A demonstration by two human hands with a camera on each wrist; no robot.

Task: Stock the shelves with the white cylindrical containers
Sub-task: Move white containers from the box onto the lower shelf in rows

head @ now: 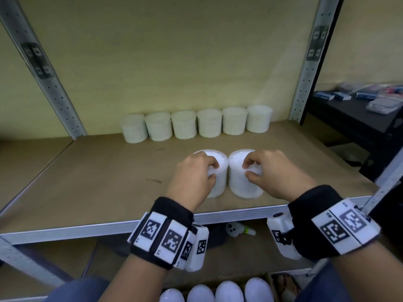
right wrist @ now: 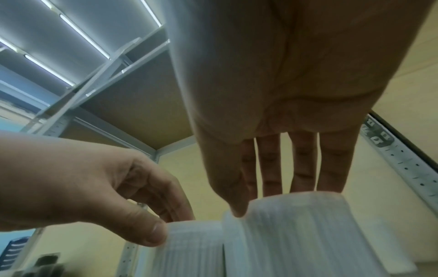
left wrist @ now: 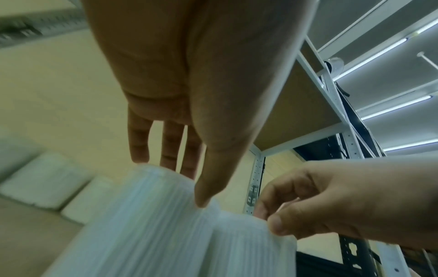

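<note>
Head view: left hand [head: 192, 175] grips the top of one white cylindrical container [head: 214, 179], right hand [head: 277, 173] another [head: 242, 182], both touching side by side on the shelf board [head: 87, 182], near a back row of six [head: 196, 125]. Left wrist view: thumb [left wrist: 208, 187] and fingers pinch the rim. Right wrist view: same pinch on its container [right wrist: 296, 234].

Back container row [head: 196, 125] blocks; shelf [head: 87, 171] left free.
</note>
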